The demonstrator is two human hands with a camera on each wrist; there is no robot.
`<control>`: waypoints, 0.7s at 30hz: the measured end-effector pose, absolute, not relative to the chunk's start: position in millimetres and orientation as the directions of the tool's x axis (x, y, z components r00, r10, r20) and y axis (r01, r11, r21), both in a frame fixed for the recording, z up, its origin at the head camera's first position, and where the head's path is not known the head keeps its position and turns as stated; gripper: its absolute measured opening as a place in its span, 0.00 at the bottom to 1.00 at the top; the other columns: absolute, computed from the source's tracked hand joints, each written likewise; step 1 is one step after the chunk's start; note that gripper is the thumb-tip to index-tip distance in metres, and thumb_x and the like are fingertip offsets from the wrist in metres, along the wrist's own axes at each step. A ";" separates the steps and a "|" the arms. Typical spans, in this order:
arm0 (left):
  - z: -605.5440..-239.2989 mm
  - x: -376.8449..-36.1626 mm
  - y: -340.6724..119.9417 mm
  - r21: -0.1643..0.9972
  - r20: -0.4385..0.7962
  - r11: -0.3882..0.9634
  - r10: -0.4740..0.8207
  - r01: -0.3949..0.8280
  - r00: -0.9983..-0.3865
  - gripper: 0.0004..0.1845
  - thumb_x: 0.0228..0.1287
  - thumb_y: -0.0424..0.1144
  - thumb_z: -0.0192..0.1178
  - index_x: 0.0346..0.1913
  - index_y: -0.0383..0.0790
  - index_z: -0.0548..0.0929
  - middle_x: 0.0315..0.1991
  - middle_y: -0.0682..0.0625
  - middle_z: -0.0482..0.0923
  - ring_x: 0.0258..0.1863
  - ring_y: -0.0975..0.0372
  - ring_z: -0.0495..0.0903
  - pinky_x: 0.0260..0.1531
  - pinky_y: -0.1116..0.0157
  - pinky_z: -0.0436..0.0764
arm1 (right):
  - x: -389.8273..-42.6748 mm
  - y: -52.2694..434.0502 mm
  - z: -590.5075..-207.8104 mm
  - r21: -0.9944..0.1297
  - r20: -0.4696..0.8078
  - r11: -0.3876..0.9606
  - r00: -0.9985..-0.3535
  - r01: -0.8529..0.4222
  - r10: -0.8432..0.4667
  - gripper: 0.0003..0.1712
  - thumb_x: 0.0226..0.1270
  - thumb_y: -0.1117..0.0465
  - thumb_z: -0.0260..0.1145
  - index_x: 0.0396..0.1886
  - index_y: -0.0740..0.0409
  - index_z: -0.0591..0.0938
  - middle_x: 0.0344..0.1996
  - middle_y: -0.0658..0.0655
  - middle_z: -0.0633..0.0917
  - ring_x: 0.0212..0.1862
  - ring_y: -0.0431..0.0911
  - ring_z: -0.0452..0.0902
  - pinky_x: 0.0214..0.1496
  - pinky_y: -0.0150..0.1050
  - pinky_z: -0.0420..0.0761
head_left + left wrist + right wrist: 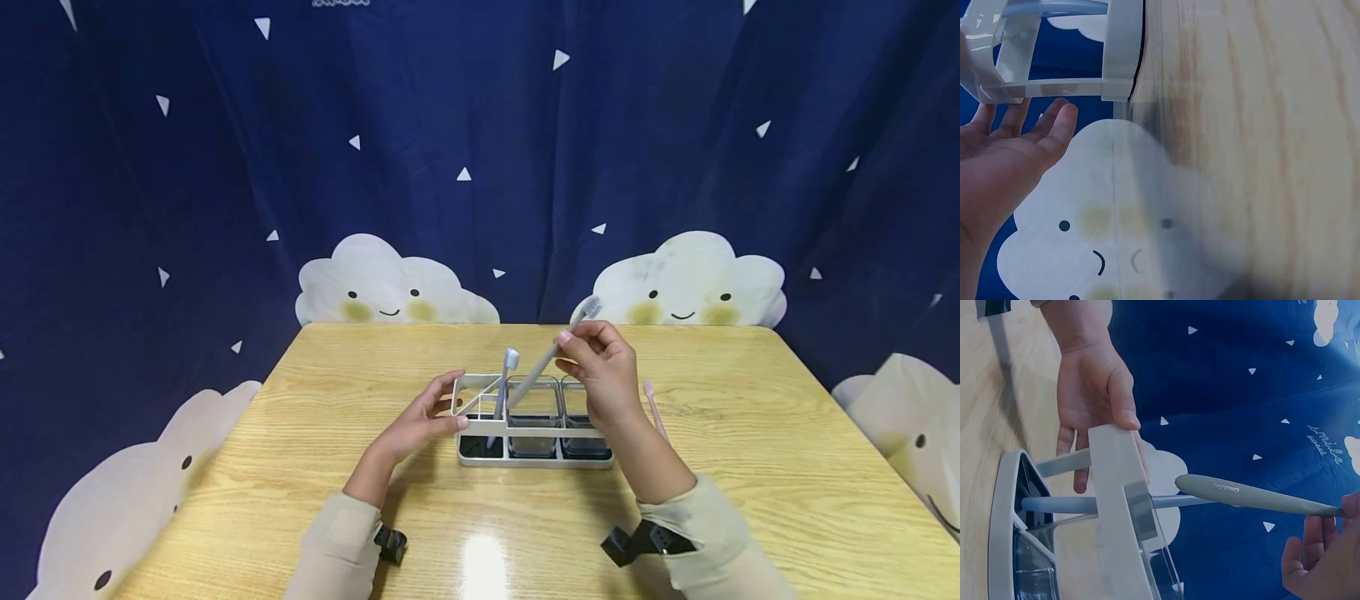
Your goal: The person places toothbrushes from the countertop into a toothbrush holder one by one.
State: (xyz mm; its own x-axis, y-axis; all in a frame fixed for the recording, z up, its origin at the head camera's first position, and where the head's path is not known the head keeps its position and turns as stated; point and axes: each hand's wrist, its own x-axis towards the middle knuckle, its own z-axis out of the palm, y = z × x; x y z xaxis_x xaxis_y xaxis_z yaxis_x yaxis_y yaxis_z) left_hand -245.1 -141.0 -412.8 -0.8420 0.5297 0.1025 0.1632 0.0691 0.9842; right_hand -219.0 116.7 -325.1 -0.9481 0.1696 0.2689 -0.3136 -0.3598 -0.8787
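Note:
A white toothbrush holder (483, 427) with a dark base stands on the table. At its left end my left hand (420, 421) holds the frame, thumb on the front rail and fingers reaching round behind. A blue toothbrush (501, 392) leans upright in the left section, bristles up. Between thumb and fingers, my right hand (609, 379) pinches a grey toothbrush (1235, 492) near its head. That brush slants, bristles up, its handle end down at the holder's middle section and overlapping it in the head view. In the left wrist view the holder's side frame (1072, 87) is just above my fingertips.
Two clear cups, a middle one (532, 448) and a right one (586, 448), sit in the holder. A pink toothbrush (656, 412) lies on the wooden table (315, 400), right of my right wrist. Behind the table hangs a blue curtain (420, 100) with clouds.

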 end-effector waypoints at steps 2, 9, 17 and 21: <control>-418.5 -249.5 -142.0 0.986 0.099 0.064 0.532 0.156 -0.841 0.39 0.59 0.28 0.60 0.71 0.40 0.52 0.64 0.34 0.55 0.62 0.41 0.57 0.55 0.51 0.67 | -219.2 114.1 -326.1 -0.877 0.271 -0.362 -0.948 -0.315 0.168 0.10 0.61 0.75 0.61 0.28 0.56 0.75 0.25 0.52 0.80 0.28 0.42 0.80 0.34 0.37 0.80; -436.2 -259.4 -143.5 0.986 0.122 0.039 0.500 0.163 -0.857 0.40 0.58 0.29 0.62 0.71 0.40 0.54 0.64 0.35 0.57 0.63 0.41 0.57 0.57 0.51 0.64 | -220.0 104.0 -334.4 -0.889 0.287 -0.326 -0.946 -0.321 0.148 0.10 0.60 0.74 0.61 0.28 0.55 0.75 0.25 0.52 0.81 0.29 0.41 0.79 0.35 0.38 0.80; -437.1 -259.1 -140.4 0.981 0.171 0.006 0.459 0.195 -0.872 0.40 0.54 0.29 0.65 0.69 0.38 0.58 0.61 0.37 0.64 0.62 0.42 0.60 0.56 0.57 0.67 | -222.8 93.7 -347.7 -0.924 0.259 -0.257 -0.959 -0.281 0.118 0.07 0.59 0.72 0.64 0.30 0.58 0.75 0.25 0.52 0.79 0.29 0.41 0.77 0.35 0.35 0.79; -437.9 -259.6 -139.9 0.980 0.178 -0.001 0.460 0.200 -0.870 0.40 0.55 0.29 0.65 0.69 0.36 0.58 0.61 0.36 0.64 0.62 0.41 0.60 0.56 0.58 0.67 | -224.1 91.6 -353.1 -0.944 0.238 -0.203 -0.964 -0.258 0.120 0.06 0.59 0.70 0.64 0.32 0.61 0.74 0.26 0.54 0.78 0.29 0.42 0.77 0.35 0.35 0.79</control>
